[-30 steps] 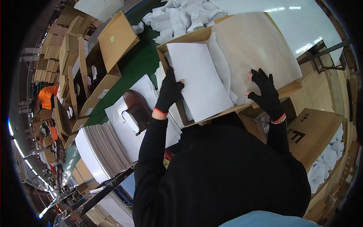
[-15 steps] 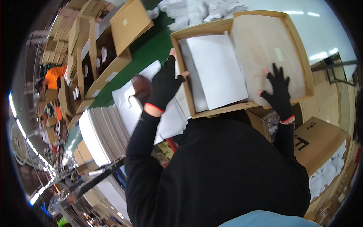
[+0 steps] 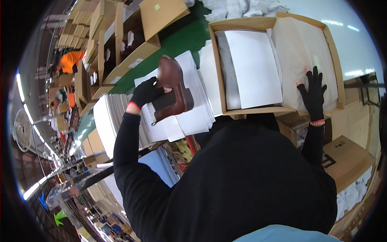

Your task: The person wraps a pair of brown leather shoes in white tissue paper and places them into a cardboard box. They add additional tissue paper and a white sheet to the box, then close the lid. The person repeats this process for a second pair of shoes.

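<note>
A brown leather ankle boot (image 3: 181,103) lies on its side on loose white paper sheets (image 3: 199,117). My left hand (image 3: 148,93), in a black fingerless glove, grips the boot at its instep, thumb across the leather. To the right is an open cardboard box (image 3: 258,109). Inside it a white sheet (image 3: 254,68) lies over something grey on the left, and tan wrapping paper (image 3: 300,44) covers the right side. My right hand (image 3: 313,92), gloved the same way, rests on the tan paper with its fingers spread.
A thick stack of white sheets (image 3: 111,119) stands left of the boot. Farther back, an open carton (image 3: 133,60) holds more brown footwear on the green table (image 3: 183,34). Crumpled white paper (image 3: 242,8) lies behind the box. A printed carton (image 3: 346,161) is at lower right.
My left hand has moved from beside the box's left edge leftward onto the boot and taken hold of it. My right hand still rests on the tan paper. The view has shifted.
</note>
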The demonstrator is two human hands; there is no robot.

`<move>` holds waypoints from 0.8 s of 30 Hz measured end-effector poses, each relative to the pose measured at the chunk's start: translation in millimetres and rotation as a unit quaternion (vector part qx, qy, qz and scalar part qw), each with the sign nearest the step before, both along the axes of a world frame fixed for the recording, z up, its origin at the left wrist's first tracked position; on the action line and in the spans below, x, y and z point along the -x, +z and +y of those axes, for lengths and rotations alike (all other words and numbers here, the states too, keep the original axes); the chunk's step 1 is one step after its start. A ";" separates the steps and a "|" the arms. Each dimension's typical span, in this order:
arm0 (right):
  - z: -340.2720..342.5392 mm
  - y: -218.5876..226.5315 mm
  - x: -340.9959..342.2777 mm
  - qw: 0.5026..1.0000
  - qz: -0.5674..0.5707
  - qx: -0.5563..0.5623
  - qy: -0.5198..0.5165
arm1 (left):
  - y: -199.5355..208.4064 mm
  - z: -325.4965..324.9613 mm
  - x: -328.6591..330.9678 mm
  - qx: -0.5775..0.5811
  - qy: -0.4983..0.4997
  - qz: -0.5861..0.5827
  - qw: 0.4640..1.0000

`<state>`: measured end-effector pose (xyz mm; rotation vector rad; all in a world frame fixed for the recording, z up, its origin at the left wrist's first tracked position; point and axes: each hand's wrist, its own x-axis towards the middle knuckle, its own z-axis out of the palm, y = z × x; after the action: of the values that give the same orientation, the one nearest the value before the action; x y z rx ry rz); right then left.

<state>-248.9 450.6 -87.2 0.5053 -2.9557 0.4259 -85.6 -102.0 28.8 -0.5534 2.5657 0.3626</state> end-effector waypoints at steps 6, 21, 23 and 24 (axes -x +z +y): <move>10.1 -7.4 14.4 0.999 0.029 -0.001 -0.034 | 12.8 114.4 63.5 -0.327 -0.015 0.129 0.936; 13.7 -0.6 8.9 0.996 -0.017 0.037 -0.077 | -81.4 263.0 137.4 -0.062 -0.279 0.231 0.930; 10.7 2.7 8.8 0.996 -0.023 0.034 -0.075 | -98.6 273.1 134.3 -0.004 -0.301 0.271 0.914; 10.3 5.7 9.3 0.996 -0.023 0.032 -0.075 | -105.2 278.6 134.9 0.016 -0.299 0.281 0.912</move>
<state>-258.3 460.8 -81.5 0.2677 -2.9856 0.5186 -220.5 176.6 -76.5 0.4097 3.1135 0.2835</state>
